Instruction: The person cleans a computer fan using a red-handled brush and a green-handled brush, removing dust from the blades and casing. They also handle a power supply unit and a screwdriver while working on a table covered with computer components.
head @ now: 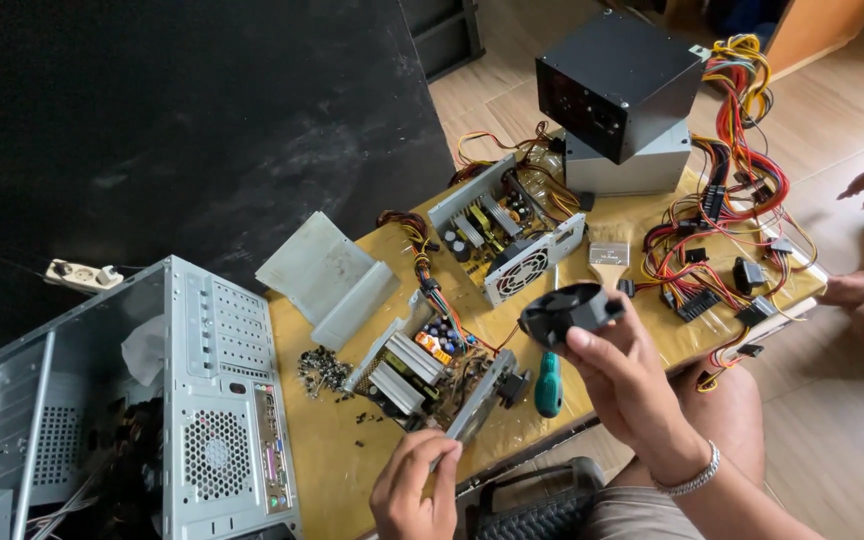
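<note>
My left hand (417, 492) pinches the metal casing edge of the opened power supply (432, 370) at the table's (337, 470) near edge; my right hand (622, 375) grips a black fan (567, 312) by its frame. I judge it light, rigid plastic with fragile blades, so the rim is the safe hold.

The right hand (624, 385) holds a small black fan (569, 312) up in its fingers (592, 348) above the yellow bench (337, 460). The left hand (417, 490) grips the metal edge of an opened power supply (432, 375). A green-handled screwdriver (548, 384) lies between them.
</note>
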